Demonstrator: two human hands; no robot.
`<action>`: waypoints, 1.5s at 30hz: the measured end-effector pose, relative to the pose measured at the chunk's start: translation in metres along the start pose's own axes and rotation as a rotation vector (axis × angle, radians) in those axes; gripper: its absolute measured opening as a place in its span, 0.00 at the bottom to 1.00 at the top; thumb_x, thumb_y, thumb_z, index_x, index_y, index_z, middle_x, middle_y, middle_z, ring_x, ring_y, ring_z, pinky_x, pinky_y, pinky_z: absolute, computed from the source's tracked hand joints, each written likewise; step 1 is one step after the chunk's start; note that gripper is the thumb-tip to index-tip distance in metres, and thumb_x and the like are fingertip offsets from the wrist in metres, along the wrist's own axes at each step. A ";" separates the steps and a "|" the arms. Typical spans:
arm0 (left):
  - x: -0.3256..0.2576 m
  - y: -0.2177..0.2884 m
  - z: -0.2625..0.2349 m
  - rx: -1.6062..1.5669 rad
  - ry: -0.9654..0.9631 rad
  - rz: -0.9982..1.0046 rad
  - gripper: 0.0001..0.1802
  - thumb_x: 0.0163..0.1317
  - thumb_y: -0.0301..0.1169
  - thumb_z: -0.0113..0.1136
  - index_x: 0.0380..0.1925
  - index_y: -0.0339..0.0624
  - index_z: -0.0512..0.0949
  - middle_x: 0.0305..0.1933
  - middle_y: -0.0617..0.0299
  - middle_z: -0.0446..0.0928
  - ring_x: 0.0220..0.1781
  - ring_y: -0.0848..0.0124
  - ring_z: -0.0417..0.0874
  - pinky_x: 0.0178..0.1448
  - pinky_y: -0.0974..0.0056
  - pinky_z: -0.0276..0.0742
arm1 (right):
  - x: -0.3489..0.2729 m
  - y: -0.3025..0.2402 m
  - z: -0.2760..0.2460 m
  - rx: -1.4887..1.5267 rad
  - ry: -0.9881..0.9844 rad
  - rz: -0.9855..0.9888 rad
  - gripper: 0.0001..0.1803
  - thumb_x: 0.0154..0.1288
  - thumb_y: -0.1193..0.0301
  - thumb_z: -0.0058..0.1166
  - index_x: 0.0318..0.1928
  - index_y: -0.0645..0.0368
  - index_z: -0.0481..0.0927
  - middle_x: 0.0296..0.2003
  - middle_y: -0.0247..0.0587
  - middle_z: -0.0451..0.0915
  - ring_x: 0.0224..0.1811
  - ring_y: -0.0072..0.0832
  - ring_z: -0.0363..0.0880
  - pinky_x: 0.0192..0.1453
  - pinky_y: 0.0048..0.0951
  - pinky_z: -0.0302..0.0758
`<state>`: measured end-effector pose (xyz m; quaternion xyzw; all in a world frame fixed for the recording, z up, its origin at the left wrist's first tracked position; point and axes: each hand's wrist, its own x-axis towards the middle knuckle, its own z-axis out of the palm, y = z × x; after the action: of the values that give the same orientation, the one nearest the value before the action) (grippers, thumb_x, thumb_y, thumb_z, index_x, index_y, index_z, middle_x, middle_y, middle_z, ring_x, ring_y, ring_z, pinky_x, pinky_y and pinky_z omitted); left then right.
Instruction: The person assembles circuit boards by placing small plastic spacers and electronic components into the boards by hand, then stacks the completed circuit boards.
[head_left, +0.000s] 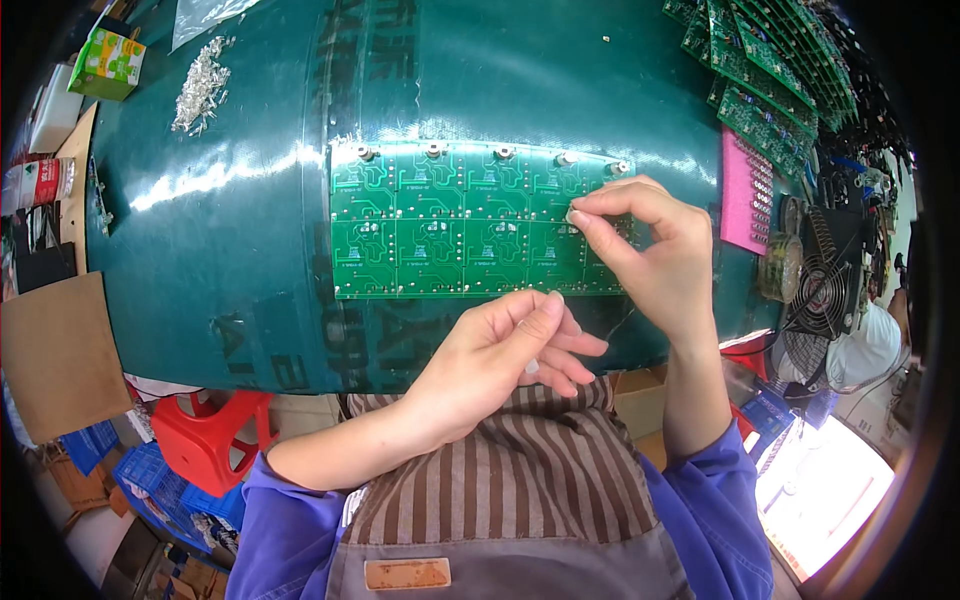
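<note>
While the green circuit-board panel lies flat on the table | right grip pinched over its right part, any piece between too tiny to tell | left grip loosely curled on a pale piece | panel probably light, stiff, smooth; hold bare edges, sparing fragile components

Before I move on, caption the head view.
Right hand pinching over a green circuit-board panel, left hand loosely curled at its near edge.

Red stool L, fan R
</note>
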<state>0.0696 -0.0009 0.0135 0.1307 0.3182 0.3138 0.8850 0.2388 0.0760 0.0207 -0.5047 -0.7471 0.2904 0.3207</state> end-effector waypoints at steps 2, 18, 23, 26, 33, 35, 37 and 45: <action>-0.001 0.000 -0.001 -0.001 0.006 -0.011 0.17 0.71 0.40 0.39 0.41 0.36 0.70 0.41 0.48 0.78 0.38 0.69 0.81 0.40 0.67 0.77 | 0.000 0.001 0.002 -0.002 -0.011 -0.024 0.05 0.47 0.81 0.62 0.27 0.61 0.82 0.25 0.36 0.81 0.29 0.25 0.79 0.31 0.23 0.74; 0.000 -0.003 0.000 0.135 0.039 0.056 0.18 0.69 0.39 0.45 0.43 0.34 0.74 0.25 0.68 0.70 0.26 0.80 0.69 0.30 0.74 0.66 | -0.014 0.003 0.012 -0.029 0.093 -0.065 0.05 0.47 0.81 0.62 0.27 0.61 0.81 0.27 0.37 0.81 0.34 0.30 0.79 0.41 0.28 0.76; -0.001 -0.003 0.000 0.099 0.056 0.063 0.16 0.69 0.39 0.45 0.42 0.35 0.74 0.28 0.65 0.73 0.28 0.80 0.71 0.32 0.73 0.68 | -0.013 -0.001 0.011 -0.099 0.079 -0.131 0.06 0.47 0.81 0.62 0.27 0.61 0.79 0.28 0.38 0.81 0.33 0.31 0.79 0.42 0.29 0.76; -0.001 -0.003 -0.003 0.098 0.042 0.053 0.16 0.69 0.38 0.45 0.40 0.36 0.74 0.30 0.63 0.75 0.29 0.79 0.73 0.33 0.73 0.69 | -0.015 0.002 0.013 -0.108 0.097 -0.155 0.06 0.47 0.81 0.61 0.26 0.61 0.78 0.27 0.38 0.81 0.33 0.32 0.79 0.44 0.31 0.76; 0.000 -0.001 -0.001 0.082 0.059 0.054 0.14 0.68 0.37 0.47 0.40 0.36 0.74 0.32 0.61 0.77 0.29 0.79 0.73 0.34 0.73 0.70 | -0.020 0.006 0.021 -0.109 0.183 -0.169 0.06 0.48 0.81 0.61 0.27 0.60 0.77 0.27 0.37 0.80 0.32 0.32 0.79 0.47 0.36 0.76; 0.002 -0.001 -0.001 0.080 0.039 0.055 0.13 0.68 0.36 0.47 0.41 0.36 0.74 0.33 0.60 0.77 0.29 0.79 0.73 0.35 0.73 0.70 | -0.021 0.007 0.022 -0.101 0.223 -0.215 0.07 0.48 0.81 0.61 0.28 0.60 0.76 0.27 0.36 0.80 0.32 0.32 0.79 0.47 0.37 0.76; 0.000 -0.001 -0.001 0.086 0.073 0.065 0.13 0.67 0.33 0.49 0.44 0.36 0.73 0.36 0.57 0.78 0.29 0.78 0.74 0.35 0.73 0.71 | -0.023 0.007 0.025 -0.109 0.205 -0.248 0.08 0.47 0.81 0.60 0.30 0.60 0.76 0.29 0.37 0.79 0.35 0.34 0.78 0.49 0.38 0.75; -0.001 -0.002 0.001 0.074 0.150 0.041 0.15 0.63 0.37 0.55 0.43 0.37 0.74 0.36 0.54 0.79 0.27 0.77 0.75 0.32 0.72 0.71 | -0.024 0.004 -0.010 -0.223 0.036 -0.207 0.09 0.48 0.78 0.61 0.33 0.58 0.78 0.37 0.37 0.77 0.42 0.37 0.75 0.48 0.35 0.72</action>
<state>0.0710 -0.0031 0.0134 0.1458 0.3922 0.3290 0.8466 0.2557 0.0558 0.0195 -0.4625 -0.8170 0.1618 0.3040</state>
